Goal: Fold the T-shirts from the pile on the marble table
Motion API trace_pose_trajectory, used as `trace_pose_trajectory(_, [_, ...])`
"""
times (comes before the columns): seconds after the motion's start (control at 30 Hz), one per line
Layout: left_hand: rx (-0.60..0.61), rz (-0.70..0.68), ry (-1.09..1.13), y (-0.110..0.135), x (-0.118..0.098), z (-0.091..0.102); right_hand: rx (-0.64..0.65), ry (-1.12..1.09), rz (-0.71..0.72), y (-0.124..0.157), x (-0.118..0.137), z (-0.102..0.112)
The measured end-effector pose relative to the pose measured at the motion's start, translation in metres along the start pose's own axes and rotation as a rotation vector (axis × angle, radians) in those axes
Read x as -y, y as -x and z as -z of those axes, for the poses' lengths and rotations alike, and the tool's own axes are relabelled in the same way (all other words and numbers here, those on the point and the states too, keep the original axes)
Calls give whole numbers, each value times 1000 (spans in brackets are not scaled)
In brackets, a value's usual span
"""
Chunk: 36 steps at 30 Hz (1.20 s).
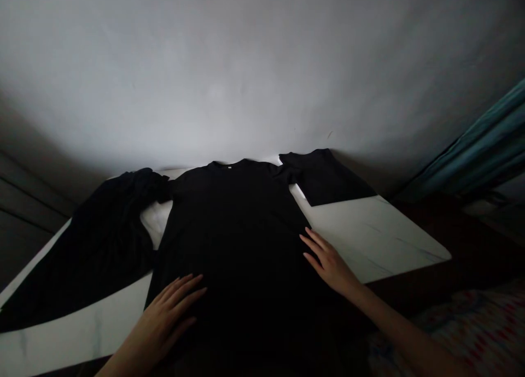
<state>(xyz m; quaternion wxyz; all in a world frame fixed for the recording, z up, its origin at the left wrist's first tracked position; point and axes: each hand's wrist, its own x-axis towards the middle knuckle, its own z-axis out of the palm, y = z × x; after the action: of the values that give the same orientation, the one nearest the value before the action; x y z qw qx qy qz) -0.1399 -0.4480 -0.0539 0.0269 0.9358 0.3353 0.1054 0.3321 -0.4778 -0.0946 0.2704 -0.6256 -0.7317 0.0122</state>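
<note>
A black T-shirt [233, 224] lies spread out with its neckline toward the wall and a small pale label at the collar. My left hand [170, 308] rests near its lower left side, fingers stretched out and slightly apart. Along the right side edge of the shirt, my right hand [326, 259] lies with its fingers spread. Neither hand grips anything. The shirt's lower part is lost in the dark at the bottom of the view.
A rumpled dark garment [94, 251] covers the left part of the white marbled table [397, 235]. At the back right lies a flat, folded black garment [328, 177]. A pale wall [246, 65] stands behind the table. A teal curtain [471, 147] hangs at right, with patterned cloth [471, 333] below.
</note>
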Motion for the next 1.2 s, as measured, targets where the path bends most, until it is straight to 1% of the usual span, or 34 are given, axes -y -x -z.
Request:
trace_pose_trajectory(0.03, [-14,62,19,-7,8,4,-40,-3,-28,-4,-1,-2])
trace_pose_trajectory(0.07, [-37,156,25,-15,17,8,-87,-8,-65,-12,-3,-3])
trace_pose_trajectory(0.13, [-94,406,-25,-31,37,17,-154,-17,-179,-30,-7,-3])
trace_pose_trajectory(0.17, [-111,540,-68,-37,47,21,-151,-25,-254,-39,-8,-2])
trace_pose_trajectory(0.2, [-111,662,-102,-40,55,24,-119,-39,-333,-47,-9,-1])
trace_pose_trajectory(0.23, [-94,760,-112,-41,61,26,-69,-59,-408,-52,-8,2])
trace_pose_trajectory(0.27, [-68,830,-90,-38,64,26,-10,-85,-471,-54,-7,5])
trace_pose_trajectory(0.33, [-46,889,10,-26,65,23,108,-153,-540,-49,-3,12])
trace_pose_trajectory(0.4, [-85,899,91,-10,59,17,174,-226,-559,-37,1,17])
trace_pose_trajectory(0.47, [-92,940,136,3,50,12,168,-276,-562,-24,2,22])
trace_pose_trajectory(0.53, [-38,992,200,10,46,10,121,-285,-555,-15,0,26])
trace_pose_trajectory(0.57, [-8,1004,251,12,46,10,104,-269,-554,-12,-2,28])
trace_pose_trajectory(0.63, [22,995,387,16,50,9,111,-214,-555,-11,-9,33])
trace_pose_trajectory(0.7, [40,974,517,20,56,7,161,-160,-558,-10,-16,38])
trace_pose_trajectory(0.77, [93,962,586,26,59,4,228,-134,-547,-10,-23,43])
trace_pose_trajectory(0.87, [160,935,543,31,57,6,306,-144,-518,-9,-28,49])
trace_pose_trajectory(0.97, [211,899,430,23,57,21,380,-186,-536,-16,-30,52])
trace_pose_trajectory(1.03, [190,840,335,3,65,36,384,-282,-580,-31,-31,49])
trace_pose_trajectory(1.07, [146,791,279,-12,73,43,366,-349,-606,-42,-33,46])
trace_pose_trajectory(1.13, [28,672,148,-53,94,55,321,-449,-671,-72,-37,38])
trace_pose_trajectory(1.17, [-31,605,87,-77,107,58,296,-447,-707,-90,-39,34])
trace_pose_trajectory(1.2, [-73,556,29,-103,121,60,257,-395,-728,-109,-41,30])
